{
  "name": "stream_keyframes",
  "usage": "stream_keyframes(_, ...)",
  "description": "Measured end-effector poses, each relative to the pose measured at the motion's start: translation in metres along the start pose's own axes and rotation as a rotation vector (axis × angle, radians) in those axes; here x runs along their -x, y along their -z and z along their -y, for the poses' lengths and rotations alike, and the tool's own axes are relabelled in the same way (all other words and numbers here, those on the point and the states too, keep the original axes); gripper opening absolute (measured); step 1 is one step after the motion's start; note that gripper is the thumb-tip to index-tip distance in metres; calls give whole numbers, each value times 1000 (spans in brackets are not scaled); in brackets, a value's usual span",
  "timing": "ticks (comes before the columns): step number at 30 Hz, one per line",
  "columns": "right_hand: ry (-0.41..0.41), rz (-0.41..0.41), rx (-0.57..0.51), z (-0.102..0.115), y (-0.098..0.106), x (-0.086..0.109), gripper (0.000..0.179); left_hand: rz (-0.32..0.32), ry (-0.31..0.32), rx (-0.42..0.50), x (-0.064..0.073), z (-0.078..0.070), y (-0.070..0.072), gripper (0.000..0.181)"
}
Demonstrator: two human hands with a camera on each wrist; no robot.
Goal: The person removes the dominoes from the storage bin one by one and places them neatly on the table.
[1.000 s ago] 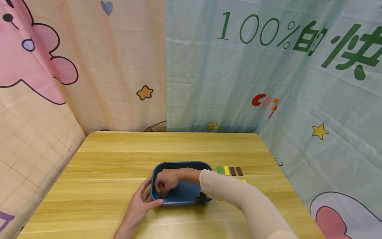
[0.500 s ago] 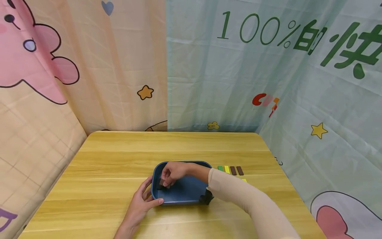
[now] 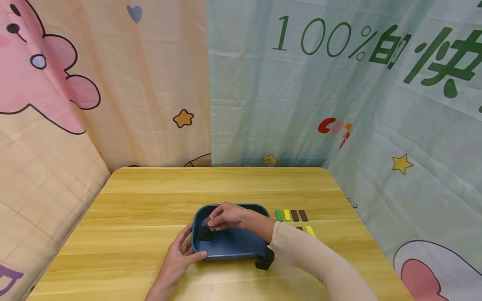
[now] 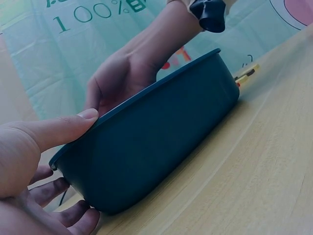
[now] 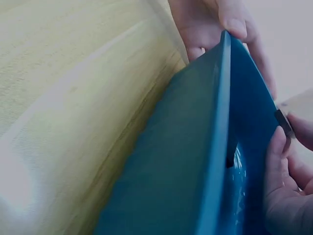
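Note:
A dark blue plastic bin [image 3: 237,254] sits on the table. My left hand [image 3: 178,253] grips its left end, thumb on the rim and the other fingers against the outer wall, as the left wrist view also shows. My right hand [image 3: 227,216] reaches in over the bin's left half. Between thumb and fingers it pinches a small, flat, dark brown block [image 5: 284,122], close to the bin's inner wall in the right wrist view. Below that hand, a dark square patch [image 3: 205,233] shows on the bin's floor at the left.
Right of the bin, a green block [image 3: 279,215], a yellow block [image 3: 287,215] and two brown blocks [image 3: 295,215] stand in a row. Nearer lie another yellow block [image 3: 310,231] and a brown one partly behind the sleeve [image 3: 297,251]. Printed curtains [image 3: 244,104] enclose the wooden table [image 3: 150,209].
My right hand has risen from the bin's left corner and shifted right and away from me, the brown block coming into sight in its pinch. My left hand has kept its grip.

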State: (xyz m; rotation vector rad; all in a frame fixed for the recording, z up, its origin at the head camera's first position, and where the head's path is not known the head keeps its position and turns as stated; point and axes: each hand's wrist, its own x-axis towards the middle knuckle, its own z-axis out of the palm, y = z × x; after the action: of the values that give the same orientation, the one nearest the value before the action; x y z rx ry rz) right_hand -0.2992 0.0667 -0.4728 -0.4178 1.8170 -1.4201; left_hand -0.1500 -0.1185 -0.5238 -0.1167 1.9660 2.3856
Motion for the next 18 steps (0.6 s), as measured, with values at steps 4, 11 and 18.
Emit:
stream_keyframes(4, 43, -47, -43, -6, 2, 7, 12, 9, 2, 12, 1, 2, 1, 90)
stream_keyframes(11, 118, -142, -73, -9, 16, 27, 8, -16, 7, -2, -2, 0, 1, 92)
stream_keyframes(18, 175, -247, -117, -16, 33, 63, 12, -33, 18, -40, -3, -1, 0, 93)
